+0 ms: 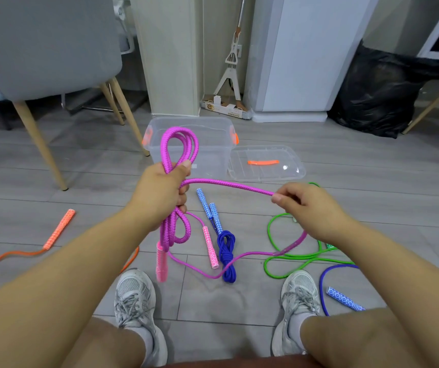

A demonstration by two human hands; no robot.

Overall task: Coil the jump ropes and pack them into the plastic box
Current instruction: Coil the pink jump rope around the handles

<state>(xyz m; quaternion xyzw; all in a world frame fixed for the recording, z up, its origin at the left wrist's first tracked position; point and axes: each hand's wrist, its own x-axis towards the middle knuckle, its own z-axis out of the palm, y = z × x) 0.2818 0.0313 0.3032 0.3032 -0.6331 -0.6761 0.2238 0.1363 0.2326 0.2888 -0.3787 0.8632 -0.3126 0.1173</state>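
Observation:
My left hand point(164, 185) grips a bundle of loops of the pink jump rope point(179, 144), with loops standing above and hanging below the fist. One pink handle point(161, 264) dangles under it. My right hand point(308, 205) pinches the free run of the same rope point(229, 184), which stretches between both hands and trails down to the floor. The other pink handle point(211, 247) lies on the floor. A coiled blue rope point(227, 254) with its two handles lies beside it. The clear plastic box point(213, 155) stands open behind my left hand.
The box lid point(266, 163) lies right of the box. A loose green rope point(292, 251) and a second blue rope point(343, 296) lie at right, an orange rope point(53, 235) at left. A chair leg point(40, 147), a black bag point(380, 94) and my shoes point(136, 296) are nearby.

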